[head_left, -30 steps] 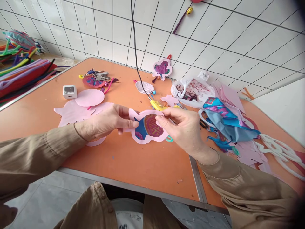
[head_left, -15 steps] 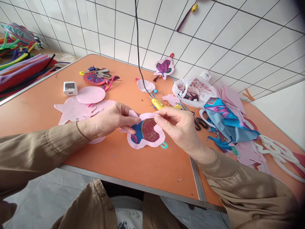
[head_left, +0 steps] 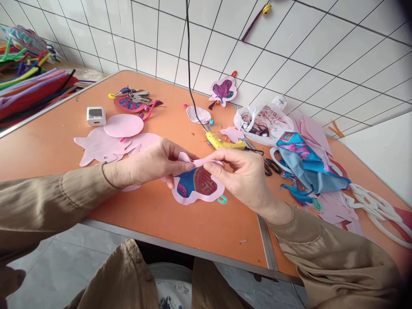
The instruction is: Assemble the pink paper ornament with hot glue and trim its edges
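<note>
A pink paper cutout (head_left: 193,195) with a blue and purple patterned fabric patch glued on it is held just above the orange table (head_left: 180,223). My left hand (head_left: 151,165) pinches its upper left edge. My right hand (head_left: 241,174) pinches the upper right edge, and between the two hands the top rim is folded forward over the patch. A small teal ring (head_left: 222,199) lies on the table under the right side of the cutout.
A yellow glue gun (head_left: 222,143) with a black cord lies behind my hands. Pink paper shapes (head_left: 109,137), a white box (head_left: 95,116) and keys (head_left: 135,96) sit left; scissors (head_left: 268,167), blue fabric (head_left: 302,163) and a plastic bag (head_left: 264,120) right. Pipe cleaners (head_left: 28,90) fill the far left.
The cutout has tilted toward me and its top edge has been bent forward between both pinching hands. The hands have drawn slightly closer together.
</note>
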Action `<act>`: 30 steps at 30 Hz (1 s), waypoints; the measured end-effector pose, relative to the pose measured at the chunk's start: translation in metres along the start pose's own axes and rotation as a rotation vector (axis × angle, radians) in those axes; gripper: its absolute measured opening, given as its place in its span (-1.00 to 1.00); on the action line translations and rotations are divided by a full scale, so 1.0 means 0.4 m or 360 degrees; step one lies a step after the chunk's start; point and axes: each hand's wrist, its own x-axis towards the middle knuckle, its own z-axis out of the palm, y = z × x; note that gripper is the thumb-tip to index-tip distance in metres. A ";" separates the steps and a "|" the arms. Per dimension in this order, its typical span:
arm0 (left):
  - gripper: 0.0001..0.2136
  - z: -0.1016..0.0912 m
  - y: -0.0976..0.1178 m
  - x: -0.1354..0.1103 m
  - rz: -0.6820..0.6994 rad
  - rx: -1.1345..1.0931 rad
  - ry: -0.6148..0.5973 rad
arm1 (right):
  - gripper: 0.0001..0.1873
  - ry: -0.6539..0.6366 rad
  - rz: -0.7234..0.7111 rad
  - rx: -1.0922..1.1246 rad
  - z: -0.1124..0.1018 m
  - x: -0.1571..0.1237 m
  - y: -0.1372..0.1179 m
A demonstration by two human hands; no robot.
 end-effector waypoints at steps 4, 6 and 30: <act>-0.80 0.008 0.002 -0.001 0.0014 0.0041 -0.0001 | -0.87 0.0054 0.0012 -0.0040 0.004 -0.001 -0.003; -0.82 0.015 0.004 0.000 0.0044 0.0071 0.0055 | -0.87 0.0083 0.0004 -0.0043 0.008 -0.001 -0.004; -0.80 0.048 -0.002 0.009 0.0037 -0.0148 0.0397 | -0.83 0.0118 0.0107 0.0134 0.036 0.002 0.000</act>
